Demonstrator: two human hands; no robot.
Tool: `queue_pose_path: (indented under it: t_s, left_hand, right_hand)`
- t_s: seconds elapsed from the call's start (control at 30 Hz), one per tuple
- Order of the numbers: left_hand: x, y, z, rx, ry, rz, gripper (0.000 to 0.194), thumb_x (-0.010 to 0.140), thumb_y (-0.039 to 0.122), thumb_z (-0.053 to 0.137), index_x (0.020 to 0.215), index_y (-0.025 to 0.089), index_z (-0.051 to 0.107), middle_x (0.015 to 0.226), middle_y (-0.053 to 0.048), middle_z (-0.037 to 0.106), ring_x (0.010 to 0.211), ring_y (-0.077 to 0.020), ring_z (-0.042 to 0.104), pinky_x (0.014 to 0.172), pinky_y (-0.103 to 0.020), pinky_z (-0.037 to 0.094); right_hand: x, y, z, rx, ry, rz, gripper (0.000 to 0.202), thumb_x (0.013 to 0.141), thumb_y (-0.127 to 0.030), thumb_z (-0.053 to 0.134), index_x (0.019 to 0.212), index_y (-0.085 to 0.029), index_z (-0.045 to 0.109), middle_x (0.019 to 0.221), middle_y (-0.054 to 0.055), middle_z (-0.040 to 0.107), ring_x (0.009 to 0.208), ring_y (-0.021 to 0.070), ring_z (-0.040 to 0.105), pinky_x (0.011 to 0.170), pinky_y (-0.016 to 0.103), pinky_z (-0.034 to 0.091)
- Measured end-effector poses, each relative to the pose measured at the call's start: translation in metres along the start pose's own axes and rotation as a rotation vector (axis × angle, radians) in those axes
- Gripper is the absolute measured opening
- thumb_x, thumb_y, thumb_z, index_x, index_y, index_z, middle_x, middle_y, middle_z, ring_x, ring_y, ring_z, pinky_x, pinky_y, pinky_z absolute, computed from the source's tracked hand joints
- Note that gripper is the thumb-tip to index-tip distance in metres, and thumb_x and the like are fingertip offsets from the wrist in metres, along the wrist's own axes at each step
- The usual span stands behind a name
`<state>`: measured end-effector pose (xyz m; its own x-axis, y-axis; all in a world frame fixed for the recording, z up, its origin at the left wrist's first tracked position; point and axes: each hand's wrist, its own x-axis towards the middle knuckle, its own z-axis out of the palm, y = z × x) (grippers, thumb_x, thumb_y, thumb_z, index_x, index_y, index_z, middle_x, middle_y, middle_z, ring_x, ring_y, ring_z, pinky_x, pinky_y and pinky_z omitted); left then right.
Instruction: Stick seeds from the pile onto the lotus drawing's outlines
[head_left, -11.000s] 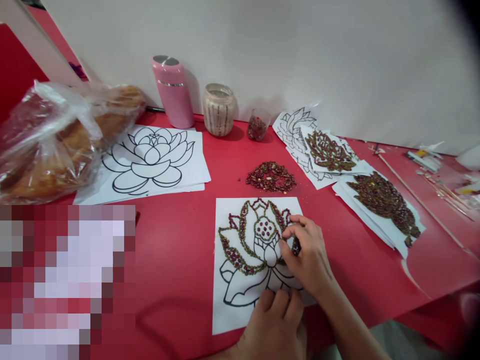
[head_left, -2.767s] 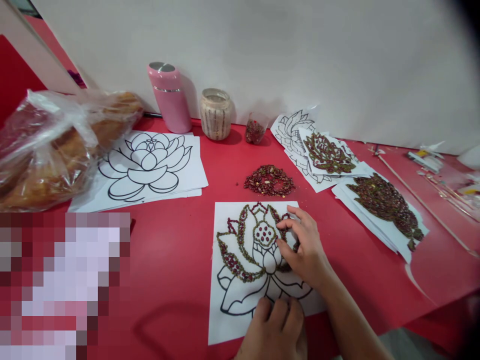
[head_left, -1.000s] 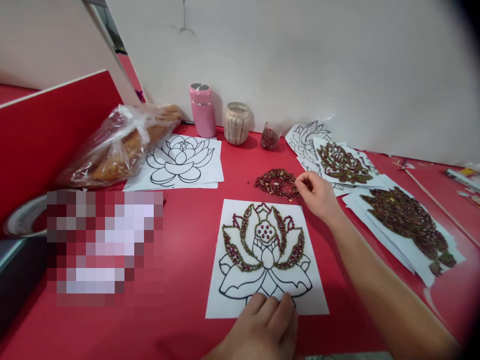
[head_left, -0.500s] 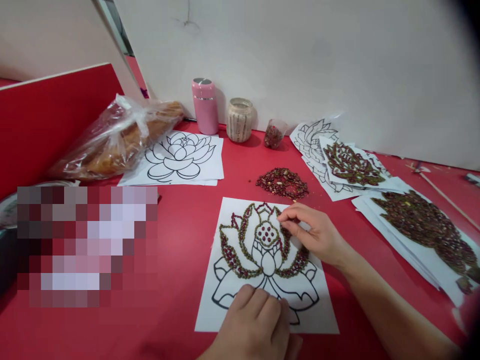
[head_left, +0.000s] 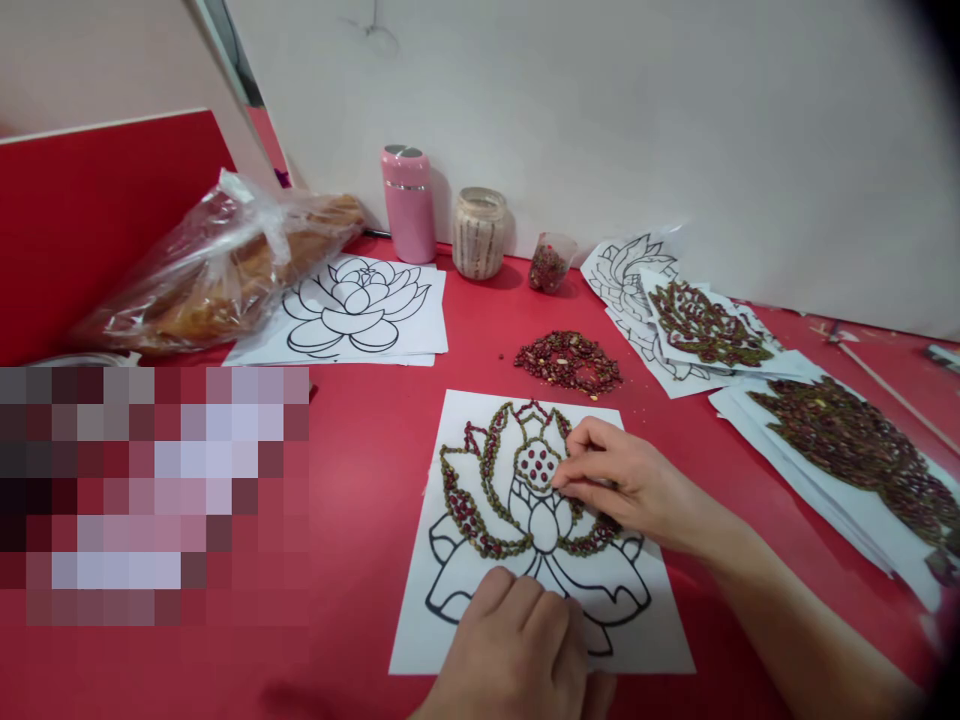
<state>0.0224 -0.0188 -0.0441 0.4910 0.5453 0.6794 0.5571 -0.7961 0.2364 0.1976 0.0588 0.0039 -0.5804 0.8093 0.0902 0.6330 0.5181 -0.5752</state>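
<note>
Your lotus sheet, partly lined with red and green beans, lies flat on the red surface beneath both your hands. Your right hand brings its fingers narrowly together at the right edge of the sheet's seed head; whether they hold a bean cannot be told. Your left hand rests curled on the lotus sheet's lower part, its fingertips hidden. Just beyond the lotus sheet sits a bean pile; to its right, bean-covered pages.
</note>
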Motion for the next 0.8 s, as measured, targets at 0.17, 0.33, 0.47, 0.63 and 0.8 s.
queue_pose_path:
  t_s: [0.17, 0.33, 0.47, 0.63, 0.8]
  left_hand:
    - [0.0, -0.0008, 0.0012, 0.012, 0.015, 0.004, 0.011, 0.073, 0.017, 0.045, 0.066, 0.016, 0.053, 0.054, 0.001, 0.042, 0.047, -0.0124, 0.037, 0.045, -0.027, 0.025]
    - [-0.0007, 0.0003, 0.0015, 0.002, 0.033, -0.003, 0.014, 0.075, 0.017, 0.044, 0.067, 0.016, 0.055, 0.053, 0.001, 0.043, 0.047, -0.0127, 0.037, 0.045, -0.027, 0.026]
    - [-0.0012, 0.0003, 0.0019, -0.002, 0.01, -0.003, 0.02, 0.078, 0.018, 0.042, 0.065, 0.016, 0.056, 0.052, 0.001, 0.043, 0.047, -0.0131, 0.036, 0.044, -0.028, 0.025]
    - [-0.0021, -0.0004, 0.0024, 0.013, 0.027, 0.0, 0.021, 0.078, 0.018, 0.042, 0.063, 0.016, 0.057, 0.051, 0.001, 0.043, 0.047, -0.0131, 0.035, 0.044, -0.028, 0.025]
    - [-0.0035, -0.0008, 0.0038, 0.025, 0.023, 0.012, 0.022, 0.079, 0.018, 0.041, 0.062, 0.016, 0.056, 0.052, 0.001, 0.043, 0.047, -0.013, 0.035, 0.045, -0.028, 0.024]
  right_hand:
    - [0.0012, -0.0011, 0.0016, -0.043, -0.02, -0.009, 0.018, 0.085, -0.025, 0.048, 0.082, -0.022, 0.066, 0.075, 0.001, 0.042, 0.068, 0.0116, 0.046, 0.06, 0.023, 0.041]
    - [0.0009, -0.001, 0.0021, -0.057, -0.035, -0.011, 0.018, 0.085, -0.025, 0.047, 0.083, -0.022, 0.065, 0.076, 0.001, 0.043, 0.07, 0.012, 0.047, 0.061, 0.023, 0.041]
    - [0.0009, -0.0004, 0.0027, -0.057, -0.051, -0.013, 0.018, 0.085, -0.025, 0.047, 0.082, -0.022, 0.065, 0.076, 0.001, 0.042, 0.07, 0.0116, 0.046, 0.062, 0.023, 0.041]
    - [0.0014, -0.0003, 0.003, -0.017, -0.042, 0.021, 0.015, 0.084, -0.021, 0.049, 0.081, -0.021, 0.063, 0.078, 0.001, 0.043, 0.07, 0.0106, 0.047, 0.063, 0.022, 0.042]
    - [0.0021, 0.0003, 0.0036, 0.044, -0.025, 0.05, 0.011, 0.081, -0.019, 0.052, 0.08, -0.021, 0.063, 0.079, 0.0, 0.044, 0.07, 0.0104, 0.048, 0.064, 0.022, 0.043]
